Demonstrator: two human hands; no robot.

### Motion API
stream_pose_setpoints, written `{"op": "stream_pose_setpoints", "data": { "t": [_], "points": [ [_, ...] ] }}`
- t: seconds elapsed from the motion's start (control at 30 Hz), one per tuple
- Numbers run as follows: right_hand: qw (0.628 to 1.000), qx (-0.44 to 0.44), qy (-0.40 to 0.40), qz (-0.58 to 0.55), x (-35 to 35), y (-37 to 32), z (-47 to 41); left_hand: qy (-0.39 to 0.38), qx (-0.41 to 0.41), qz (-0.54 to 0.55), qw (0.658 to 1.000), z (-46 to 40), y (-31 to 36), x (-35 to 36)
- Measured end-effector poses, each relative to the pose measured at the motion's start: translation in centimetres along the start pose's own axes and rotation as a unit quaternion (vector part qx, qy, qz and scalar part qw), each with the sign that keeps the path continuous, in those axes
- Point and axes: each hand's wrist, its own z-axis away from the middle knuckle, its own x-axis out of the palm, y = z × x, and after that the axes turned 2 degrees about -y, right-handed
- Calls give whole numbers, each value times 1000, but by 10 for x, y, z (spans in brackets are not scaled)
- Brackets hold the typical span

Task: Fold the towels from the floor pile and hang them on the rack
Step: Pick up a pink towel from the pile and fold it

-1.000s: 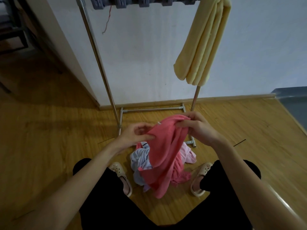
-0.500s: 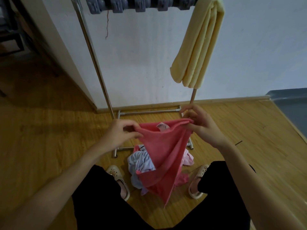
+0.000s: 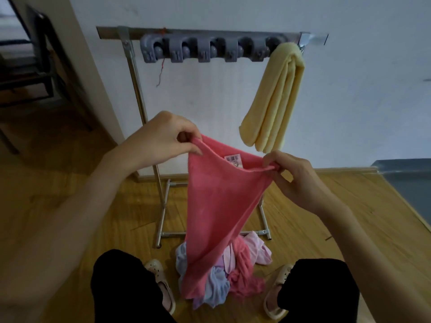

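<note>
**A:** What is nearest the camera?

**B:** Two knees in black trousers and pale clogs, standing on a wooden floor (image 3: 58,206). Between the feet lies the pile (image 3: 233,273) of crumpled towels, pink, lilac and pale blue.

**A:** And the hands?

**B:** Both are raised above the pile. The left hand (image 3: 163,136) pinches one top corner of a pink towel (image 3: 221,206) between thumb and fingers; the right hand (image 3: 296,178) pinches the other corner. The top edge sags between them, with a small label (image 3: 233,159) showing, and the lower end trails down onto the pile.

**A:** What is behind?

**B:** A metal rack (image 3: 130,66) by the white wall, with a grey row of clips (image 3: 205,50) on its top bar. A folded yellow towel (image 3: 275,99) hangs at the bar's right end.

**A:** What might go wrong?

**B:** In my judgement, the trailing end could drag other towels up as it lifts. The slack top edge may give a crooked fold, and a light pinch could let a corner slip.
</note>
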Motion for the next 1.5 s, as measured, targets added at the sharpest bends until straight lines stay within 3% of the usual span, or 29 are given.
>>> {"op": "stream_pose_setpoints", "data": {
  "t": [0.17, 0.33, 0.43, 0.63, 0.9, 1.1, 1.3, 1.4, 1.5],
  "points": [
    [997, 48, 44, -50, -3, 2, -13, 42, 6, -32, 999, -5, 8, -16],
    [985, 93, 76, -120, 7, 3, -14, 37, 0, -57, 998, 2, 4, -14],
    [984, 93, 112, -107, 12, 0, -17, 42, 9, -96, 994, 6, 3, -17],
    [963, 48, 258, -68, 5, -14, -40, 187, 49, -136, 972, 10, 11, -26],
    [952, 107, 275, -80, 16, -17, -34, 79, 29, -106, 991, 27, 0, -15],
    [927, 149, 298, -173, 19, -28, -23, 100, 56, -46, 992, 43, 4, -3],
    [890, 198, 324, -253, 24, -31, -15, 144, 42, 82, 985, 50, 5, 27],
    [888, 222, 311, -255, 27, -28, -6, 123, 0, 157, 980, 52, 5, 39],
    [885, 243, 315, -243, 30, -29, -1, 51, -9, 168, 984, 55, 6, 44]
  ]
}}
